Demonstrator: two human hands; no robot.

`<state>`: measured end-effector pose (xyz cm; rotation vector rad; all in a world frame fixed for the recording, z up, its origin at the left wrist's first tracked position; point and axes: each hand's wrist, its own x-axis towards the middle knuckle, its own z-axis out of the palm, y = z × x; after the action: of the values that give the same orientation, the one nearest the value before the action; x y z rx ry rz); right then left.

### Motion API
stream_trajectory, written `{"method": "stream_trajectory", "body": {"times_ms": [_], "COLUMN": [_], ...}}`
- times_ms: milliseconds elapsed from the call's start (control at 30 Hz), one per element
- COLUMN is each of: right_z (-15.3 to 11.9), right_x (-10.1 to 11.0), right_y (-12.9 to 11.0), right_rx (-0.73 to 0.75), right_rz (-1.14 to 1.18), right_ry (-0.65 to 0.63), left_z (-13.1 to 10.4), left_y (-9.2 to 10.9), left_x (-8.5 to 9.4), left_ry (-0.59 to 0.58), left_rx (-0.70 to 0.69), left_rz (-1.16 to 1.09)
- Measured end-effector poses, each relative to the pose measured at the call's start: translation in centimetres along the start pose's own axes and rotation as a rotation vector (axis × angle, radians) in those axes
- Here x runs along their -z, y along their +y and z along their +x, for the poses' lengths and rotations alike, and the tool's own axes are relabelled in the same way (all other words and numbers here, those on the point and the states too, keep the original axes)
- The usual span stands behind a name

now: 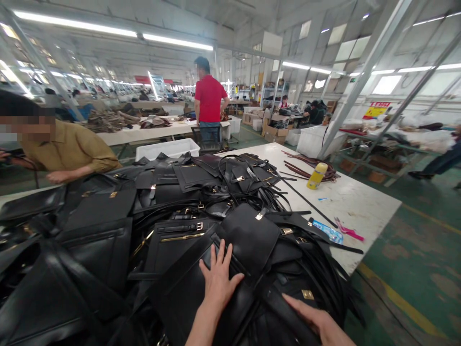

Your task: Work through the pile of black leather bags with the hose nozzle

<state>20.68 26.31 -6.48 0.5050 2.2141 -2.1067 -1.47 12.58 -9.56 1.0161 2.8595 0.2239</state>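
Note:
My left hand [219, 275] lies flat with fingers spread on a black leather bag [183, 283] with a stitched front panel. Its flap [250, 235] carries a small gold clasp [259, 216] at the far edge. At the lower right, my right hand [319, 319] rests against a black leather edge [283, 310], fingers stretched out; its thumb is hidden. A gold fitting [307, 294] shows just above it. Around both hands is a heap of similar black bags, among them one with a gold zipper [183, 237] and buckle [199, 226].
A white table [374, 206] bears the heap, brown straps [302, 161], a yellow bottle [317, 176], a blue packet [327, 231] and a pink item [349, 230]. One co-worker [72, 149] leans in at left; another in red [209, 98] stands beyond a white bin [167, 148].

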Motion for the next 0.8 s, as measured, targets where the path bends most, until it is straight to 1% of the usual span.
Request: {"method": "stream_trajectory", "body": {"times_ms": [67,100,200,233,267,333,400,467,533,600,700,800], "right_z": [0.6,0.8,0.7,0.5,0.1,-0.7,-1.1,-0.9,0.1,1.5,3.9,6.2], "right_x": [0.0,0.1,0.8,1.2,1.4,1.7,1.4,0.7,-0.1,-0.8,-1.6,-2.1], "right_y": [-0.2,-0.3,-0.9,-1.0,-1.1,-1.0,-0.5,0.0,0.2,-0.4,-2.6,-5.2], "right_rx": [0.018,0.014,-0.013,-0.009,0.003,0.024,0.011,-0.017,-0.013,0.023,0.049,0.046], "right_rz": [0.088,0.12,0.108,0.081,0.066,0.066,0.079,0.109,0.127,0.086,-0.064,-0.161], "right_ry": [-0.016,0.006,0.148,0.168,0.165,0.117,0.06,0.015,0.018,0.063,0.094,0.051], "left_z": [0.0,0.0,0.1,0.1,0.2,0.3,0.2,0.0,-0.4,-1.0,-2.3,-4.1], "left_y": [0.0,0.0,-0.2,-0.3,-0.4,-0.6,-0.8,-0.9,-0.9,-0.8,-0.5,0.1], "left_x": [0.2,0.3,0.4,0.4,0.4,0.1,-0.3,-0.8,-1.2,-1.7,-2.9,-5.5], "left_ry": [-0.019,-0.025,-0.03,-0.028,-0.024,-0.004,0.031,0.079,0.128,0.166,0.225,0.307], "left_rx": [0.005,0.004,-0.007,-0.009,-0.01,-0.016,-0.025,-0.044,-0.063,-0.08,-0.111,-0.159], "left_rz": [-0.006,-0.008,-0.021,-0.025,-0.028,-0.031,-0.032,-0.034,-0.034,-0.025,0.01,0.048]}}
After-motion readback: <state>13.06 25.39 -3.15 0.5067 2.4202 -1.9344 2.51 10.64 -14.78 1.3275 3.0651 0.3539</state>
